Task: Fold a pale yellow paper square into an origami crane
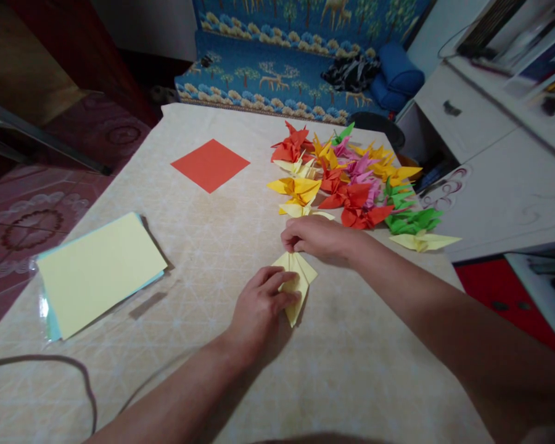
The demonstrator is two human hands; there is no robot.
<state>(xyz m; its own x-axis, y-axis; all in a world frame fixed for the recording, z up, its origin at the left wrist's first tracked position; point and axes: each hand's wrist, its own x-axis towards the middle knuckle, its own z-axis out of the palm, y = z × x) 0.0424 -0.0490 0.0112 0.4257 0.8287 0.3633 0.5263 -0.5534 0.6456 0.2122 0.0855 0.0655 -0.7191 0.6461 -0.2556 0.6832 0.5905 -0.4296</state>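
A partly folded yellow paper piece (298, 283) lies on the beige table (203, 246) in front of me. My left hand (261, 308) presses on its lower part, fingers curled over the paper. My right hand (321, 239) pinches its upper tip, fingers closed on the fold. Just beyond lies a heap of several folded paper cranes (351, 185) in red, yellow, pink, orange and green.
A flat orange-red paper square (210, 164) lies at the far middle of the table. A stack of sheets with a yellow one on top (99, 271) sits at the left. A dark cable (74, 370) curves along the near left edge. White cabinets (490, 160) stand to the right.
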